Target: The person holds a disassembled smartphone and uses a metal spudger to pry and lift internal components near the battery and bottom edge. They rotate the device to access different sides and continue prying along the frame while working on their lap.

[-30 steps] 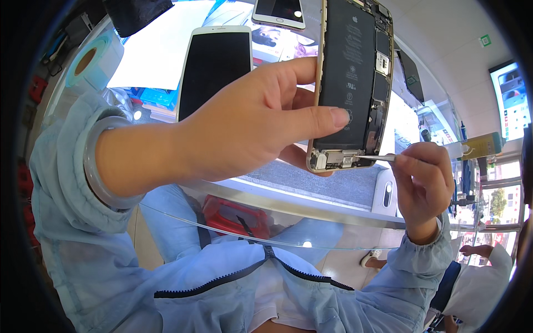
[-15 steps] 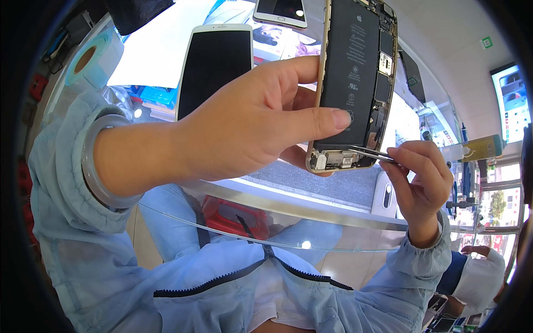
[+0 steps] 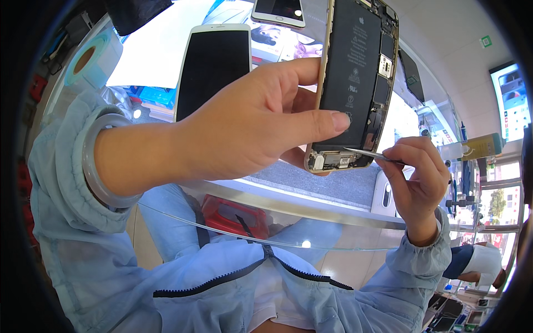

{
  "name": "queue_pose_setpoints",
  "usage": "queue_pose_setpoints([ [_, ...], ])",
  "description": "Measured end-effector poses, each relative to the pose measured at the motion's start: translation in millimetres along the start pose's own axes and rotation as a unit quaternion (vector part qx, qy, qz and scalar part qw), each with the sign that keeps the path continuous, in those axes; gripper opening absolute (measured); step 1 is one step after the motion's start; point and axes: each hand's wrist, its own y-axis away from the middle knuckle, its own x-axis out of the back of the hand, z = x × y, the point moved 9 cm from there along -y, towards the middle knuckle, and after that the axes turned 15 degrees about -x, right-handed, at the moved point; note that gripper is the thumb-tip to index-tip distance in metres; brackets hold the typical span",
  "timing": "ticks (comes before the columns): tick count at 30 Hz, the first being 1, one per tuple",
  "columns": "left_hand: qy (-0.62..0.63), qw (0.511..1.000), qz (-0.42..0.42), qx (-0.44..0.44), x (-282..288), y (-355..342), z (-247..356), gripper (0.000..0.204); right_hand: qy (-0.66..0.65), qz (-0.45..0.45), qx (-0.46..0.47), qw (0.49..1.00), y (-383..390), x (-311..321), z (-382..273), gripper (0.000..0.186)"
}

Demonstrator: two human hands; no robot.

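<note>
My left hand (image 3: 266, 119) grips an opened smartphone (image 3: 383, 89) by its left edge, thumb lying across the lower part of the black battery (image 3: 351, 72). The phone is held up at a tilt, its inner parts bare and its rim gold. In my right hand (image 3: 416, 175), a pair of thin metal tweezers (image 3: 371, 154) is pinched between thumb and fingers. The tweezer tips point left and reach the lower end of the battery, just above the small metal parts at the phone's bottom edge. Whether the tips grasp anything cannot be made out.
Behind my left hand lies a white-framed screen panel (image 3: 214, 69), with another phone (image 3: 278, 11) beyond it. A roll of tape or labels (image 3: 86, 58) stands far left. A yellow-labelled bottle (image 3: 480, 147) is at right. A red object (image 3: 236, 216) shows beneath the counter edge (image 3: 300, 202).
The tweezers have shifted slightly left with my right hand, their tips now close together. My left hand and the phone have barely moved. A person in the right background has changed posture.
</note>
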Motion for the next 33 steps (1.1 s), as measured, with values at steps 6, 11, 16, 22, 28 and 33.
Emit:
queue_pose_setpoints([
  [6,-0.010,1.000,-0.002,-0.003,0.0,-0.2,-1.2,0.038,0.055,0.025,0.047,0.997,0.7,0.1,-11.3,0.019],
  [11,-0.002,1.000,-0.006,0.005,-2.8,1.3,-2.0,0.038,0.103,0.069,0.113,0.986,8.6,3.5,-20.0,0.020],
  [16,-0.023,1.000,-0.006,0.005,-1.8,1.3,-1.8,0.038,0.111,0.082,0.147,0.979,12.7,4.5,-23.4,0.020],
  [22,-0.027,0.999,0.015,0.006,3.7,0.4,1.0,0.038,0.088,0.132,0.102,0.982,13.6,17.4,-15.7,0.025],
  [28,-0.016,0.999,0.028,0.004,3.2,-1.0,1.0,0.038,0.040,0.057,0.033,0.997,6.5,5.8,-4.6,0.026],
  [33,0.005,1.000,0.023,-0.003,1.6,-1.1,-0.3,0.038,0.046,0.049,0.023,0.997,4.8,2.5,-5.3,0.024],
])
